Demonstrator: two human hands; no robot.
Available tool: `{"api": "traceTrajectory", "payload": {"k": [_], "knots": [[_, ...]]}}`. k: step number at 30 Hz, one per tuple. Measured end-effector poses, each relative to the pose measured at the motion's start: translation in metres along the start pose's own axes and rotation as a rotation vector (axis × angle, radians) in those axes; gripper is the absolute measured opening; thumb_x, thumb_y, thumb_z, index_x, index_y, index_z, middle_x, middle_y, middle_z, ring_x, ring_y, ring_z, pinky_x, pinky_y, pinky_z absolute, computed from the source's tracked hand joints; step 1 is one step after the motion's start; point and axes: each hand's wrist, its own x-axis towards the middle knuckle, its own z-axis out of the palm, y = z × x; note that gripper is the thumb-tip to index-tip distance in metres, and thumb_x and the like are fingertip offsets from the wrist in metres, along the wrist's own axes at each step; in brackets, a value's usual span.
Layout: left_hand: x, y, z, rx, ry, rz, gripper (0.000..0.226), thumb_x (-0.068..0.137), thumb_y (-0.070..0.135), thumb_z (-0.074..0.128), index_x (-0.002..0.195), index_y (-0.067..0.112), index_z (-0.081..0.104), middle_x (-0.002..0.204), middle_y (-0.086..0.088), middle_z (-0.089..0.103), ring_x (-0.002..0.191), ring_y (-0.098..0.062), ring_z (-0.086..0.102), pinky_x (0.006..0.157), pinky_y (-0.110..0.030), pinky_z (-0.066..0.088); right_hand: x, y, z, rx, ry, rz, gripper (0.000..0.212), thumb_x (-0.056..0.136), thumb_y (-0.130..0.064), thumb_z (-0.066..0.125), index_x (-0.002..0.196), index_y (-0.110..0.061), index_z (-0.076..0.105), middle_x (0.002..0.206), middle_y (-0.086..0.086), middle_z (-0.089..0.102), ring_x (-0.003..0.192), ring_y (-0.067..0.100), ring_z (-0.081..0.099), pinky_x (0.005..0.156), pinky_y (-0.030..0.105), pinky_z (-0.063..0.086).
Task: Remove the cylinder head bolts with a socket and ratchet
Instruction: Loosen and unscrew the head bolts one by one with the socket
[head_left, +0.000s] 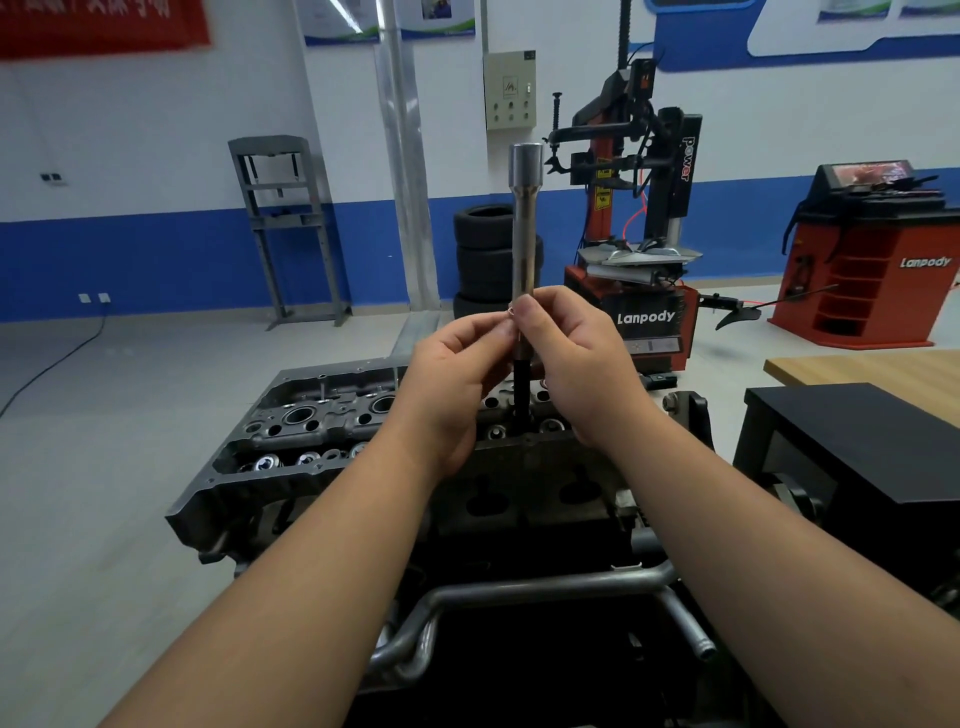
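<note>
Two bare forearms reach fwd from the bottom corners and meet mid-frame, both hands raised above the cylinder head. Left hand has thumb and forefinger tips pinched on the long socket from the left; right hand curls round it from the right, thumb tip on the shaft. Both grip at abt the same height, low on the metal part.

Readable text: "Lanpody" in white on the red tyre changer and again on the red wheel balancer at right; "power" runs vertically on the changer's black column. Red banner top left has writing, too blurred to read.

Socket is a long silver tube held upright, wider collar at the top end, open mouth up. Below the hands a dark shank runs down toward the head's centre; can't tell if it's seated in a hole. Head is dark grey cast metal w/ round bores and shiny valve parts along the near row. Stacked tyres stand behind.
</note>
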Motion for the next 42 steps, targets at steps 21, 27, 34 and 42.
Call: {"api": "traceTrajectory", "payload": {"k": [21,27,34,42], "knots": [[-0.0014,0.0010,0.0010,0.007,-0.007,0.016,0.030,0.078,0.033,0.071,0.104,0.017,0.072,0.096,0.003,0.079,0.090,-0.010,0.075,0.074,-0.019,0.057,-0.0012,-0.0030,0.0015,0.047,-0.036,-0.020,0.011,0.101,-0.036,0.055,0.106,-0.029,0.061,0.091,-0.009,0.071,0.091,0.004,0.068,0.077,0.022,0.056],[-0.0009,0.0011,0.0011,0.021,-0.017,0.012,0.032,0.078,0.033,0.071,0.107,0.019,0.072,0.101,0.002,0.079,0.098,-0.012,0.075,0.080,-0.023,0.058,-0.0008,-0.0025,0.0006,-0.019,-0.015,-0.001,0.014,0.102,-0.036,0.052,0.105,-0.026,0.061,0.089,-0.009,0.069,0.087,0.004,0.066,0.075,0.026,0.053],[0.0005,0.0006,0.0006,-0.011,-0.010,-0.016,0.023,0.091,0.029,0.066,0.109,0.017,0.073,0.105,-0.003,0.079,0.102,-0.017,0.074,0.085,-0.025,0.057,-0.0006,-0.0028,0.0008,0.034,-0.029,-0.009,0.017,0.103,-0.033,0.050,0.106,-0.024,0.065,0.095,-0.003,0.070,0.094,0.010,0.067,0.081,0.029,0.057],[-0.0010,0.0008,0.0003,0.020,-0.012,0.010,0.030,0.083,0.028,0.072,0.111,0.016,0.073,0.107,-0.003,0.078,0.105,-0.018,0.074,0.092,-0.032,0.056,-0.0010,-0.0021,0.0004,-0.011,-0.015,-0.013,0.016,0.103,-0.037,0.050,0.101,-0.027,0.062,0.086,-0.010,0.067,0.084,0.004,0.065,0.075,0.027,0.053]]}}
